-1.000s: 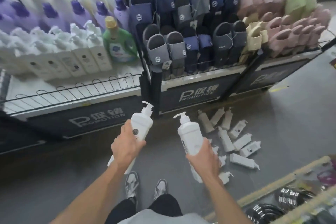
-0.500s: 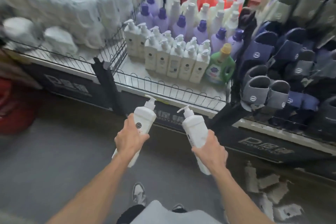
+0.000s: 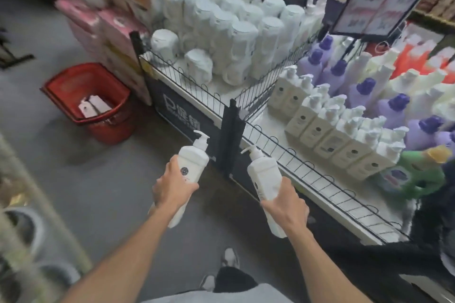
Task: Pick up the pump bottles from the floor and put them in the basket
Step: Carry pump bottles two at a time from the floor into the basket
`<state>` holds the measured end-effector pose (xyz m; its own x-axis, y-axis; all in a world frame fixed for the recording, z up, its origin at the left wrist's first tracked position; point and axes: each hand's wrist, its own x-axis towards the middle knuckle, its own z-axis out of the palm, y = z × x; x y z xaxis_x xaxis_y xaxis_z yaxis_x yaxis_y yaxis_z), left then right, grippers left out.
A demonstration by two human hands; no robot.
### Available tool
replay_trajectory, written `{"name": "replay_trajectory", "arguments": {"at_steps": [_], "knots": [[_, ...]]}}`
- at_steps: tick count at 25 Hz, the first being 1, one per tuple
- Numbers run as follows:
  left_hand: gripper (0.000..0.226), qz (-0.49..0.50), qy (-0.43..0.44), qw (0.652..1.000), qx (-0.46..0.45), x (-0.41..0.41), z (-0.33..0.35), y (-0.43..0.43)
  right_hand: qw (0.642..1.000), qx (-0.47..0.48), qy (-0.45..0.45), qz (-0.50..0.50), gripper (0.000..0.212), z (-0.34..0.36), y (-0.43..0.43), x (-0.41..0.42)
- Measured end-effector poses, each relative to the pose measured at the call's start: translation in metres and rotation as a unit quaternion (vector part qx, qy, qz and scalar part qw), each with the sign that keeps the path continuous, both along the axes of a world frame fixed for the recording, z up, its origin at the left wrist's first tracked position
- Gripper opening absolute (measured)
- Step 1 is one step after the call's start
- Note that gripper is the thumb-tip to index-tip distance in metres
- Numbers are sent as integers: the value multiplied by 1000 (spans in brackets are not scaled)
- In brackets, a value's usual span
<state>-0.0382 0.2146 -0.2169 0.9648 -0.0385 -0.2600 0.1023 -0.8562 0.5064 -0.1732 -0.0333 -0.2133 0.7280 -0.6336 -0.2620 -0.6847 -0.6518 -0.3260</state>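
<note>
The left pump bottle [image 3: 190, 162] and right pump bottle [image 3: 264, 174] are white, the left one with a small dark round mark. The basket [image 3: 113, 128] is red and stands on a grey floor [image 3: 73, 192]. The shelf bottles [image 3: 327, 135] are cream-white with dark dots. The lilac bottles [image 3: 389, 115] have darker purple caps. The jug [image 3: 416, 170] is green with a yellow cap.

Bare grey floor [image 3: 81, 179] lies open between the hands and the red plastic basket [image 3: 62, 86]. The wire-fenced display shelf [image 3: 307, 170] and its black corner post [image 3: 230, 140] block the right side.
</note>
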Motion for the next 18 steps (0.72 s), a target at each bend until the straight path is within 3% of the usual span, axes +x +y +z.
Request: {"name": "replay_trajectory", "arguments": {"at_steps": [10,18], "knots": [[68,178,11,984,25,122,-1,74,979,8,12,203,72,-3,47,216],[77,267,-1,962,57,229,5,139,949,-14,22,314,62,8,96,387]]}}
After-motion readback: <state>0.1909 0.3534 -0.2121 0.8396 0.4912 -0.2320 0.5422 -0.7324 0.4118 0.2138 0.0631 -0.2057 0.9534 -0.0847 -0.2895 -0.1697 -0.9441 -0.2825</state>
